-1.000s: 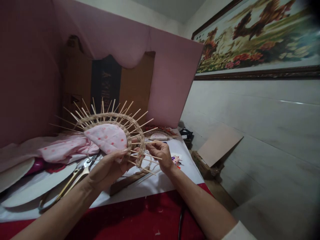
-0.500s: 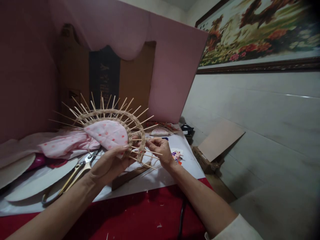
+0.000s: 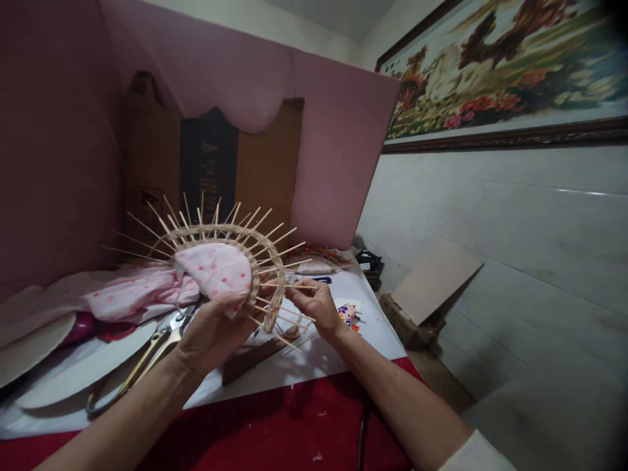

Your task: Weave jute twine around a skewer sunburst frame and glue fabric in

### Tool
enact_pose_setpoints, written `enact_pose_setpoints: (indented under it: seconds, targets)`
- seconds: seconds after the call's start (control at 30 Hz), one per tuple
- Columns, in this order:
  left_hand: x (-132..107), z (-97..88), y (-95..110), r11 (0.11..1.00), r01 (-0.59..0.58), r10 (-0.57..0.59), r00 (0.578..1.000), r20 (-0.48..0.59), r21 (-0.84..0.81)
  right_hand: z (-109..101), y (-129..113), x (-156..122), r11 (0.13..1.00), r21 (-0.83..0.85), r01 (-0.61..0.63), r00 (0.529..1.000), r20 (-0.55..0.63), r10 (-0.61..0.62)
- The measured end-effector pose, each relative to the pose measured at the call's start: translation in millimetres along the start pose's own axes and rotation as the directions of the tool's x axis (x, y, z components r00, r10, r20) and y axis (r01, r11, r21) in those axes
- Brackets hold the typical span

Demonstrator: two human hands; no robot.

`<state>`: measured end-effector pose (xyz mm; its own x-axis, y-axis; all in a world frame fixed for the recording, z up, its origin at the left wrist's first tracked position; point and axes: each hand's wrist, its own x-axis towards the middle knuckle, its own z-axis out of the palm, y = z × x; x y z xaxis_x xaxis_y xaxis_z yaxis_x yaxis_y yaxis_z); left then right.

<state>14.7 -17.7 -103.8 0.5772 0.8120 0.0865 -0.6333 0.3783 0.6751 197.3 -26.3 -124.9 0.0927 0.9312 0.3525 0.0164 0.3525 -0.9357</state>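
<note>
My left hand (image 3: pixel 213 330) grips a half-woven basket piece (image 3: pixel 220 258) held up on edge: a pink dotted fabric-covered base ringed by woven cord, with several thin wooden spokes sticking outward. My right hand (image 3: pixel 314 304) is pinched among the spokes at the lower right rim, fingers closed on a thin weaving strand there. Both hands are over the white sheet (image 3: pixel 318 360) on the table.
Gold-handled scissors (image 3: pixel 142 363) lie left of my left hand. Pink dotted cloth (image 3: pixel 132 294) and pale card cutouts (image 3: pixel 29 343) lie at the left. A second woven piece (image 3: pixel 314 261) sits further back. A wooden block (image 3: pixel 250 360) lies under the work. Pink board (image 3: pixel 338 157) stands behind; red tablecloth (image 3: pixel 294 425) in front.
The basket piece and both hands have dropped slightly and tilted. My right hand has shifted a little lower along the rim among the spokes. Both grips stay the same.
</note>
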Motion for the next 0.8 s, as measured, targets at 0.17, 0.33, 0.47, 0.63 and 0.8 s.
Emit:
enact_pose_setpoints:
  seconds: [0.17, 0.33, 0.47, 0.63, 0.8]
  targets:
    - [0.2, -1.1, 1.5, 1.0, 0.002, -0.001, 1.0, 0.001, -0.03, 0.1, 0.0, -2.5, 0.999, -0.036, -0.023, 1.0, 0.006, 0.023]
    - [0.0, -0.6, 2.1, 0.996, 0.016, -0.015, 1.0, 0.006, -0.092, 1.2, 0.0, -3.7, 0.997, -0.06, -0.038, 0.999, 0.012, 0.038]
    - [-0.1, -0.1, 1.6, 0.997, 0.048, -0.046, 0.998, 0.04, -0.054, 1.4, 0.0, -4.8, 0.996, -0.083, -0.042, 0.999, 0.002, 0.042]
    - [-0.4, 0.7, 1.1, 1.0, -0.001, 0.001, 0.998, 0.064, 0.009, 0.3, 1.4, -4.1, 0.994, -0.098, -0.041, 0.999, -0.004, 0.041]
    - [-0.2, -2.3, -1.0, 1.0, -0.015, 0.014, 0.999, 0.048, 0.021, -0.5, 1.3, -3.6, 0.994, -0.103, -0.028, 1.0, -0.004, 0.028]
